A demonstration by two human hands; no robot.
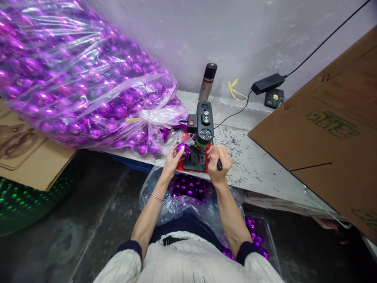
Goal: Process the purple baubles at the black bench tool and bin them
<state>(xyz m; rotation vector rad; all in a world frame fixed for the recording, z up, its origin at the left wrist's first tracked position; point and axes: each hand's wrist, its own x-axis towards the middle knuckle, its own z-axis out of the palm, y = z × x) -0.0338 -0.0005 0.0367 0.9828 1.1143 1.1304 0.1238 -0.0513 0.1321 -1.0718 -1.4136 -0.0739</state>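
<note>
The left hand (171, 160) pinched a purple ball (183, 149) in its fingertips, holding it against the base of the small bench machine (204, 125) at twelve o'clock from the person, apparently to steady it under the machine's head. The right hand (219, 159) was closed in a fist around a black handle (219, 166) at the machine's four o'clock side. An open bag of balls (188, 192) lay in the lap at six o'clock, close below the hands and likely within easy reach. A far larger bag (73, 78) was heaped on the table (259, 165) at ten o'clock. A spray can (207, 80) stood just behind the machine.
</note>
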